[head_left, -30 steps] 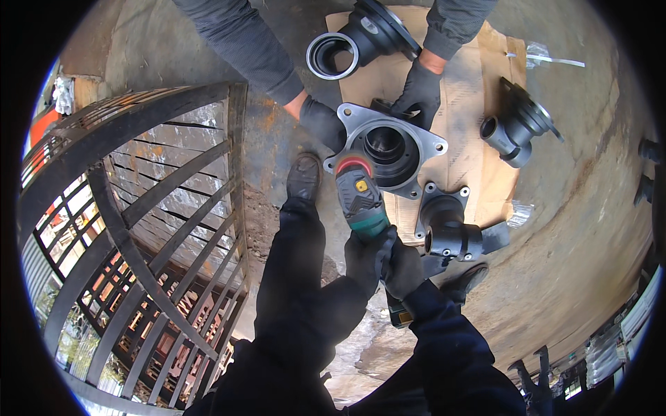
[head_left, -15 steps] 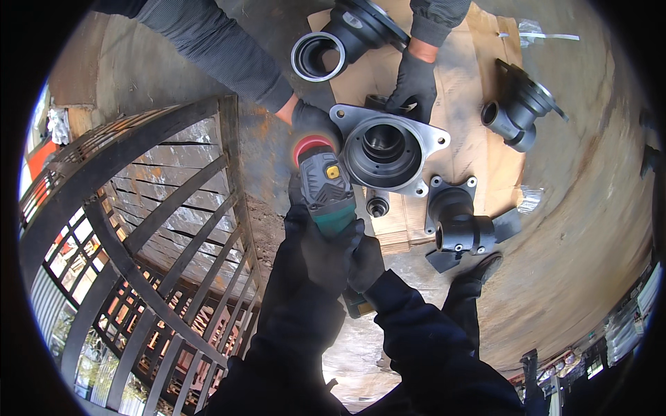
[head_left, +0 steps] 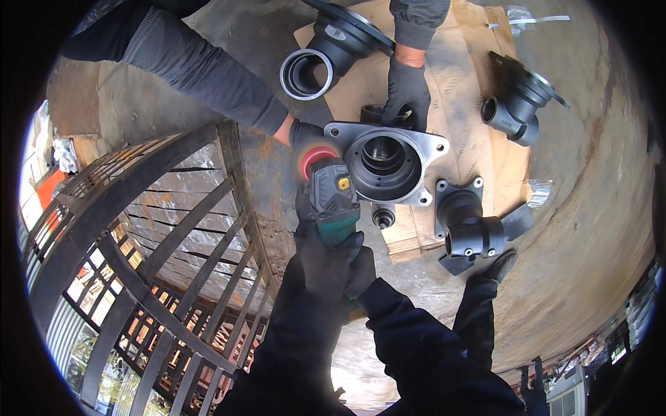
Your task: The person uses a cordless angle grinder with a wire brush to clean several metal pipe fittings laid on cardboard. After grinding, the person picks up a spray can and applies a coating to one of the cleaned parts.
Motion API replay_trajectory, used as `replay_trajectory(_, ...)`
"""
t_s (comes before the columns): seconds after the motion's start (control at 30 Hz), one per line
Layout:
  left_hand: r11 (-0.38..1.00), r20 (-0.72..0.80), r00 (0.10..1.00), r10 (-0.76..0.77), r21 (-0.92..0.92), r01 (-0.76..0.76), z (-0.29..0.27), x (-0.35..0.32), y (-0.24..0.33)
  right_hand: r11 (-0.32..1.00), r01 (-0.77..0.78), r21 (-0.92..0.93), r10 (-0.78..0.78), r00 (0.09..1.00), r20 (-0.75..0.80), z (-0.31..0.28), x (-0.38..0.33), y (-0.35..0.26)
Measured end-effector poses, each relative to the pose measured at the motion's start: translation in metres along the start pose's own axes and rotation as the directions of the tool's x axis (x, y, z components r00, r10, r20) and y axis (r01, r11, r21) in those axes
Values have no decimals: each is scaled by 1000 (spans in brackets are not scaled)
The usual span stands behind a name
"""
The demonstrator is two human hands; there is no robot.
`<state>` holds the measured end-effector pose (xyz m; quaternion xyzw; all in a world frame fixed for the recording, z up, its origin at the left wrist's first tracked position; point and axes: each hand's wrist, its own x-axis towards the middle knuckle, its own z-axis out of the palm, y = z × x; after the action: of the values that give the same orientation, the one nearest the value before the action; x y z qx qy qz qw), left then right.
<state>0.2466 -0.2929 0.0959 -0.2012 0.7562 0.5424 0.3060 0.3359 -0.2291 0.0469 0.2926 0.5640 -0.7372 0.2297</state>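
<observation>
Both my hands wear black gloves and wrap round a green and grey angle grinder point(head_left: 334, 201) with a yellow switch. My left hand point(head_left: 325, 267) grips its body, and my right hand point(head_left: 361, 270) closes on it from the right, low down. The grinder's red disc point(head_left: 319, 158), blurred at its rim, lies close to the left edge of a dark metal flanged housing point(head_left: 424, 170); whether they touch I cannot tell. Opposite me, a co-worker's gloved hand point(head_left: 306, 137) rests by the housing's left corner. That person's other hand point(head_left: 409, 93) holds the housing's far side.
A larger black housing point(head_left: 347, 41) lies at the back, a smaller one point(head_left: 519, 104) at the right, and another point(head_left: 472, 222) near my foot point(head_left: 503, 263). Cardboard point(head_left: 503, 156) lies beneath some parts. A metal railing point(head_left: 166, 288) runs along the left.
The view has turned slightly. The grinder sits a little farther right and lower in the picture, still beside the housing, with both my hands kept on it.
</observation>
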Motion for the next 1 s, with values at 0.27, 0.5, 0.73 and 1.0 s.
replay_trajectory(0.27, 991, -11, 995, -98, -94, 97, 3, -6, 1, 1000, -14, 3, 14, 1000, -9, 5, -4, 3)
replay_trajectory(0.5, 922, -10, 975, -223, -326, 208, 14, -27, 2, 988, -107, 110, 111, 993, -35, -6, -25, -8)
replay_trajectory(0.73, 851, 7, 959, -285, -459, 256, 30, -66, -25, 981, 58, 185, -68, 997, 45, -23, -56, 40)
replay_trajectory(1.0, 326, 297, 854, -426, -830, 452, 32, -87, -98, 921, -78, -381, 117, 990, 79, -55, -76, 27)
